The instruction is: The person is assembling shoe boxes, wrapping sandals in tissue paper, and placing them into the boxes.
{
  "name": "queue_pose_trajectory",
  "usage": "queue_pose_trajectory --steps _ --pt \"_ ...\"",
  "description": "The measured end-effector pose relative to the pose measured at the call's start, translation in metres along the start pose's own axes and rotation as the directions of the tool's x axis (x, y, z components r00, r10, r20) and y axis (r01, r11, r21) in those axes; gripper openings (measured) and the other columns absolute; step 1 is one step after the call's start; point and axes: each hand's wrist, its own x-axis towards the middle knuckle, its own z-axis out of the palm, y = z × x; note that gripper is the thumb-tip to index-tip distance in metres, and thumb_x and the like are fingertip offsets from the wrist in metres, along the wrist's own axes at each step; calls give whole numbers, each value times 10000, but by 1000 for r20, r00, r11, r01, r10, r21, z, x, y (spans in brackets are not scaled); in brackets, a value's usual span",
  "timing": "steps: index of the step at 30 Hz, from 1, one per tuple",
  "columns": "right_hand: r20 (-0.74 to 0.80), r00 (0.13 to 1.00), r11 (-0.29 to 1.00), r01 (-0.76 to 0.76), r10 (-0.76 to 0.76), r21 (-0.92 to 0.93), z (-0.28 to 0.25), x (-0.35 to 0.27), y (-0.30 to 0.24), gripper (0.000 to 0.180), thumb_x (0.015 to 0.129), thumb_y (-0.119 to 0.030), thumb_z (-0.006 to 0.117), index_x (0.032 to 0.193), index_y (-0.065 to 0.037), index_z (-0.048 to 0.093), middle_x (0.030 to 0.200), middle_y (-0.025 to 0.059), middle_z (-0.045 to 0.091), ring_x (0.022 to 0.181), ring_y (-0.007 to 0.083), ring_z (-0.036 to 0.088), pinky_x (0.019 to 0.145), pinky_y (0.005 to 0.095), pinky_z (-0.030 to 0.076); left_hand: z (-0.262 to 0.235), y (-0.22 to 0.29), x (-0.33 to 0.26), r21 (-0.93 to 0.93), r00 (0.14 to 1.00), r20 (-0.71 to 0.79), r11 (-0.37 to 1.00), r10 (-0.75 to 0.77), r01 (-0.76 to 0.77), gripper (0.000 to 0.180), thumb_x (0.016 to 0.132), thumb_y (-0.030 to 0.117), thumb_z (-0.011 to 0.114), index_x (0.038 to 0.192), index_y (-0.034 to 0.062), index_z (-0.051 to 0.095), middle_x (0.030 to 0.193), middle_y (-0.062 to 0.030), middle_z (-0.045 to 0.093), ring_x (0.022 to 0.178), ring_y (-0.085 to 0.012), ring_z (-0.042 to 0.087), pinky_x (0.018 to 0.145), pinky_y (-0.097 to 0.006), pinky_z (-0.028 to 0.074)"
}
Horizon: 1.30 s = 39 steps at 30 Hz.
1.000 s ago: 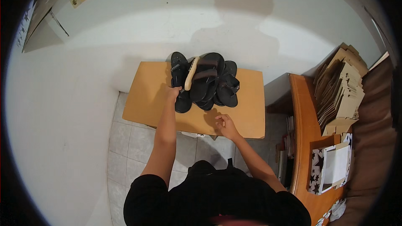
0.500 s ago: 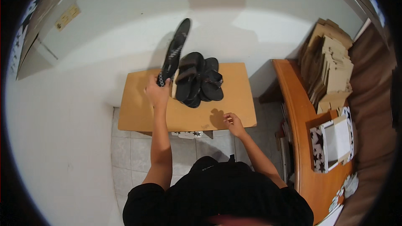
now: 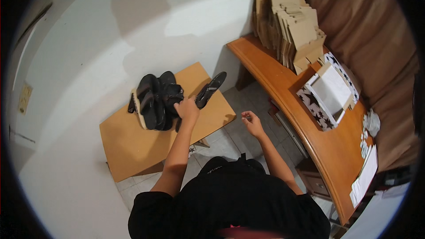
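My left hand point(image 3: 187, 109) is closed on a black sandal point(image 3: 211, 90), which points up and to the right beyond my fingers. Part of the sandal is hidden by that hand. Right behind the hand, several black sandals point(image 3: 152, 104) with wide straps lie clustered on a small tan table point(image 3: 126, 150); a pale edge shows along their left side. My right hand point(image 3: 253, 125) hangs in the gap off the table's right corner, fingers loosely bent, holding nothing.
To the right runs a curved brown wooden desk point(image 3: 292, 102). On it stand flattened cardboard boxes point(image 3: 294, 28), a star-patterned open box point(image 3: 330, 93), a crumpled plastic bag point(image 3: 372, 123) and white papers point(image 3: 364, 177). A brown curtain point(image 3: 376, 48) hangs behind the desk.
My view has turned right, toward the desk. My left hand has carried the sandal from the left of the cluster to its right side. The right hand now hangs past the table's corner.
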Motion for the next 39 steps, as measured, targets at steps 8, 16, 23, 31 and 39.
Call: queue_pose_trajectory --steps 8,16,23,31,39 --pt "-130 990 997 -53 60 61 -55 -7 15 196 834 -73 554 1020 -12 542 942 35 522 774 84 522 702 231 430 -52 62 14 -113 997 65 993 45 -37 354 695 192 670 1045 229 636 880 -65 643 859 -226 616 847 -415 323" --pt "-420 907 997 60 -38 39 -172 9 8 324 841 -147 587 1122 -12 499 1040 90 544 917 163 530 771 285 446 -6 167 32 -943 860 196 333 472 32 494 646 63 713 1122 20 585 985 -96 650 877 -154 604 797 -282 453" --pt "-671 739 993 115 -61 36 -346 4 -33 409 867 -192 553 1195 14 422 940 125 580 779 160 560 664 277 471 -23 308 7 -971 593 229 142 772 191 511 650 -15 704 1136 -55 551 996 -70 625 865 -120 573 800 -243 441" --pt "-535 838 993 -67 107 95 -462 -41 -40 247 871 -178 528 1032 9 516 803 86 602 660 133 564 504 255 468 -16 406 -5 -967 403 241 186 883 172 400 720 61 700 1088 -40 582 904 -45 631 786 -101 567 726 -235 452" --pt "-806 589 985 99 56 141 -505 -63 -34 199 853 -155 548 986 -7 533 772 55 583 618 103 542 474 234 424 -1 455 22 -961 314 271 235 910 148 328 894 237 547 1077 -34 583 873 -15 610 758 -69 530 681 -215 439"
